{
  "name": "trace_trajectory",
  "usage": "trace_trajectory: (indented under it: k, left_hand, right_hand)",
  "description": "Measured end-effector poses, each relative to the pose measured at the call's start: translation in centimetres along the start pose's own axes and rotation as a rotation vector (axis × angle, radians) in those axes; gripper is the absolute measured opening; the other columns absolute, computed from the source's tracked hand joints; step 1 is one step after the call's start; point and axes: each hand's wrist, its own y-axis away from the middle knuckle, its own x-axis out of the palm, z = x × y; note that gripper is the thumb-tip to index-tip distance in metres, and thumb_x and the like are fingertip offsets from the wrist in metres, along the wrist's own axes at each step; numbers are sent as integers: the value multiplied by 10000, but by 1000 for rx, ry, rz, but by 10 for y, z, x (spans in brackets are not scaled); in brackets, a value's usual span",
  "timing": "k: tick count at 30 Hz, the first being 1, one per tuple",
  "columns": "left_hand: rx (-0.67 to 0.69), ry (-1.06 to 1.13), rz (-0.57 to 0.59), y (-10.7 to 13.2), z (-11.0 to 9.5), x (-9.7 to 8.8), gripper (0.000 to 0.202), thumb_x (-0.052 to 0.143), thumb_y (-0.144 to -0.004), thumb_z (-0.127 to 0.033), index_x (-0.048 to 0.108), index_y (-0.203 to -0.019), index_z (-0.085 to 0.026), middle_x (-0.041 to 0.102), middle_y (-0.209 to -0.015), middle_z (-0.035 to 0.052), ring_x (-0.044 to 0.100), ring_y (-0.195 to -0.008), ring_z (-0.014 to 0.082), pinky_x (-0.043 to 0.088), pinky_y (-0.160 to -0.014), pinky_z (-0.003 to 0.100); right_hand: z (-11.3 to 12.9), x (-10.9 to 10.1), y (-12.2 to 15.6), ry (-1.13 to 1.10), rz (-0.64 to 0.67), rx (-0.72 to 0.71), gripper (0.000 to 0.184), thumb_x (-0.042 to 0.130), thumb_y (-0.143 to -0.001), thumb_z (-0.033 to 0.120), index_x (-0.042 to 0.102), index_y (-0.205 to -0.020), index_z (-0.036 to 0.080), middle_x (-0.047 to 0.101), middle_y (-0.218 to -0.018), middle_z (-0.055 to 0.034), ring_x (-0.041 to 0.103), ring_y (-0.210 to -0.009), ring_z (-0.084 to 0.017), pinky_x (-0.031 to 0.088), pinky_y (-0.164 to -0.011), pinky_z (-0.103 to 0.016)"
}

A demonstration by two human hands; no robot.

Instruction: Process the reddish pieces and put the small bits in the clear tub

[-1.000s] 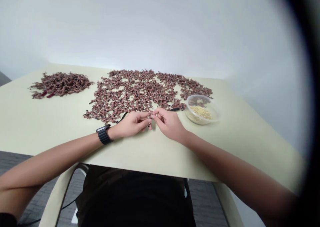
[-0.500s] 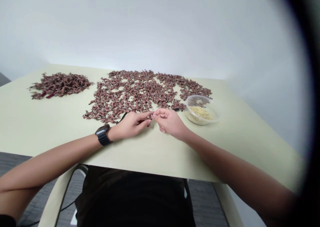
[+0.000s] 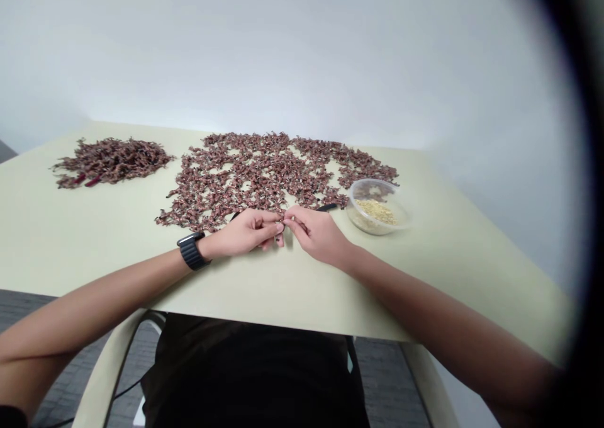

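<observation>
I locate the small brown piece (image 3: 282, 216) between the fingertips, low over the near side of the desk (image 3: 283, 289); most of it is hidden. I read it as light, dry and brittle, with a rough skin and little tendency to slip, so crushing is the likelier fault. I recommend a fingertip pinch at opposite ends, with minimal pressure and no sharp bending. I have both hands engaged: the left hand (image 3: 241, 233) pinches the piece between thumb and forefinger, and the right hand (image 3: 319, 233) pinches it from the other side, the fingertips almost meeting. Just beyond the hands lies a loose spread of similar pieces (image 3: 257, 179); near the right hand stands a clear tub (image 3: 370, 228) containing yellow bits (image 3: 376, 211). A thin black object (image 3: 327, 207) lies between hand and tub, its type unclear. Farther left sits a denser brown heap (image 3: 117, 158).
</observation>
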Motion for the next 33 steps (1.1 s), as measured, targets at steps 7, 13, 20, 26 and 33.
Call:
trace_trajectory:
  k: [7,13,20,26,33]
  left_hand:
    - [6,-40,-46,-1,2,2,401,491,-1036,-432,697,-915,-111,575,-637,-6,479,-548,68,367,-534,186]
    - [23,-126,-49,2,-1,4,381,484,-1036,-413,696,-926,-117,561,-648,-10,451,-548,72,344,-526,190]
    - [147,-414,-102,2,-1,3,286,493,-1024,-323,708,-981,-138,626,-711,-7,430,-537,63,313,-540,193]
    - [215,-547,-123,2,3,4,260,508,-1012,-294,703,-1062,-130,672,-772,17,451,-542,66,351,-585,201]
    - [22,-175,-44,3,-2,2,403,456,-1041,-435,698,-944,-127,570,-646,-5,463,-541,80,355,-524,191]
  right_hand:
    - [5,3,1,-84,-5,130,87,527,-1006,250,579,-954,203,494,-641,56,418,-535,-106,310,-573,-263]
    - [3,4,1,-207,-6,229,100,544,-989,270,570,-913,211,534,-658,39,436,-563,-118,307,-563,-271]
    - [5,5,-2,-621,53,500,178,616,-952,366,556,-868,220,496,-610,54,411,-484,-103,301,-480,-255]
    - [9,0,-6,-1127,177,791,280,760,-810,311,510,-771,193,359,-598,84,267,-480,-63,201,-440,-223]
    - [7,1,-1,-347,38,346,185,557,-999,377,603,-940,207,544,-668,24,443,-560,-127,338,-564,-276]
